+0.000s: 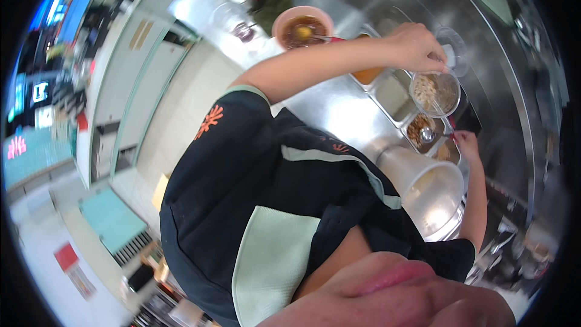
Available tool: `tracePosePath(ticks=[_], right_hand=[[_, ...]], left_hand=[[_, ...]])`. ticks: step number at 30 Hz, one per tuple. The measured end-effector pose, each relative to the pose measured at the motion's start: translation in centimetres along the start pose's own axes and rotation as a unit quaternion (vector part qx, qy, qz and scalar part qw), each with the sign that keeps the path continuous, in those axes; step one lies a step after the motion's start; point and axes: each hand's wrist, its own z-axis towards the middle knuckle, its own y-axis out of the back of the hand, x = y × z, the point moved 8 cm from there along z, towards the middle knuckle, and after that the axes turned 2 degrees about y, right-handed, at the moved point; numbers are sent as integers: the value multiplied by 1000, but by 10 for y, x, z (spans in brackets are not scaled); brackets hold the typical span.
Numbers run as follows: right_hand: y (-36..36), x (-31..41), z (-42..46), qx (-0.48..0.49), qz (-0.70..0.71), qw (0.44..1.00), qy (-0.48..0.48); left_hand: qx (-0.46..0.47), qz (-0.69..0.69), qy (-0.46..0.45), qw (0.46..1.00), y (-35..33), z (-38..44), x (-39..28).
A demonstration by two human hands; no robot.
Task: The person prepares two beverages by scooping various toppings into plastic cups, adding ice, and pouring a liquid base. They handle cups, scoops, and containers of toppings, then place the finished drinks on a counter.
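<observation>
My left hand [420, 47] reaches across the steel counter and grips the rim of a clear plastic cup [447, 95]. Pale chopped pieces show inside the cup. My right hand [467, 143] holds a metal spoon [426, 135] by its red handle. The spoon's bowl is over a steel pan of brown nuts or beans [415, 129], just below the cup. A smaller pan with a tan filling [445, 151] sits beside it. Near my left wrist, another clear plastic container [451, 50] stands on the counter.
A pink bowl [277, 29] of dark liquid has a red-handled utensil [336, 39] in it. Several steel pans, including one with orange contents [367, 76], line the counter. A large pale bucket [420, 188] stands close to my body. Pale green cabinets [150, 63] lie to my left.
</observation>
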Motion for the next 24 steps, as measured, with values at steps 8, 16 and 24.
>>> tracePosePath(ticks=[8, 16, 24], right_hand=[[-15, 273, -36, -54, -190, 970, 143], [-251, 646, 51, -130, -170, 884, 415], [-358, 704, 161, -89, -461, 834, 290]], left_hand=[[-145, -79, 107, 980, 321, -166, 33], [-19, 106, 295, 949, 491, -356, 202], [-83, 126, 281, 948, 449, -418, 341]])
